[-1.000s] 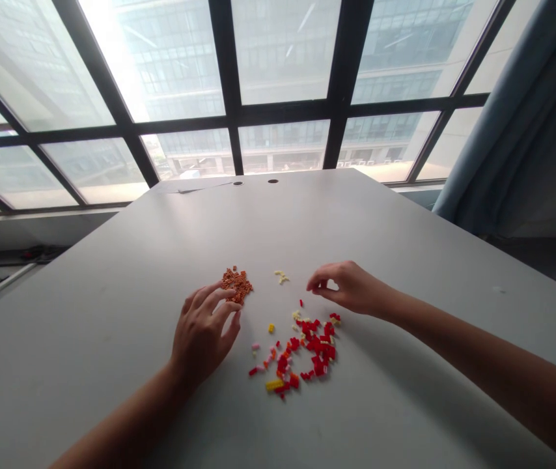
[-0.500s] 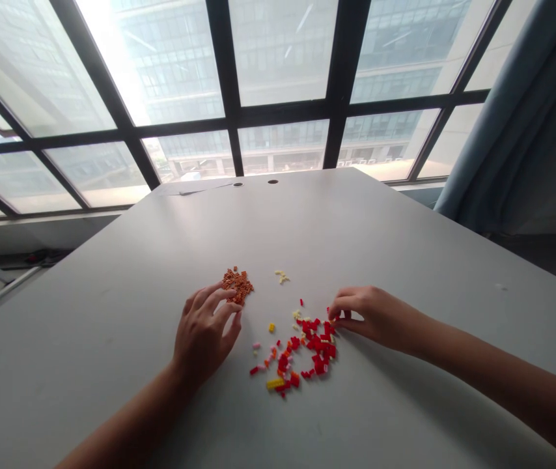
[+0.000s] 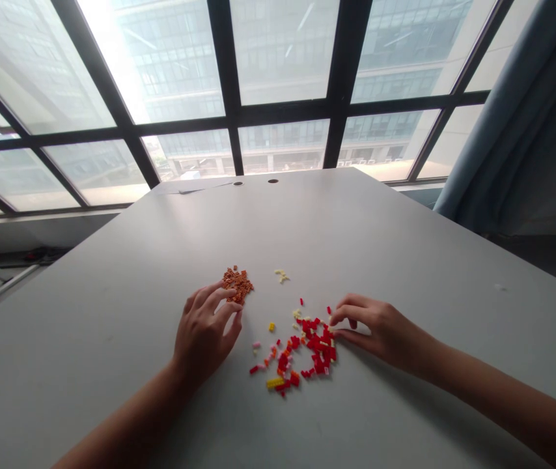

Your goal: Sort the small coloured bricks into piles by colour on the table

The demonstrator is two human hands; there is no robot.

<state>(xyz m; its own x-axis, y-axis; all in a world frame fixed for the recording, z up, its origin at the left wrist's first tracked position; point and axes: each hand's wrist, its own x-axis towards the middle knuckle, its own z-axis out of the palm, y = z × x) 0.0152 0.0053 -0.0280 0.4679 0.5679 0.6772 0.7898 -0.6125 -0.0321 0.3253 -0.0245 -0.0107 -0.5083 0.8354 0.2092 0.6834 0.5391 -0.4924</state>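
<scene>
My left hand [image 3: 208,329] lies by the pile of small orange-brown bricks [image 3: 237,285], its fingers bent and apart over the pile's near left edge, holding nothing that I can see. At the right edge of the red bricks [image 3: 321,345], my right hand [image 3: 375,327] has thumb and fingers apart, the tips close to the outer pieces. A single red piece [image 3: 329,311] lies just beyond those fingertips. Mixed in on the left of the red group are pink and orange bricks, with a long yellow brick [image 3: 275,383] at the near side.
A few cream pieces [image 3: 282,276] lie farther up the white table [image 3: 356,228]. One small yellow brick [image 3: 271,327] sits between the hands. Two round holes and a flat sheet are at the far end, before the windows. A blue curtain [image 3: 483,143] hangs at right.
My right hand has moved slightly nearer to me and its fingers have spread, uncovering a red piece at the upper right of the group. My left hand stays where it was.
</scene>
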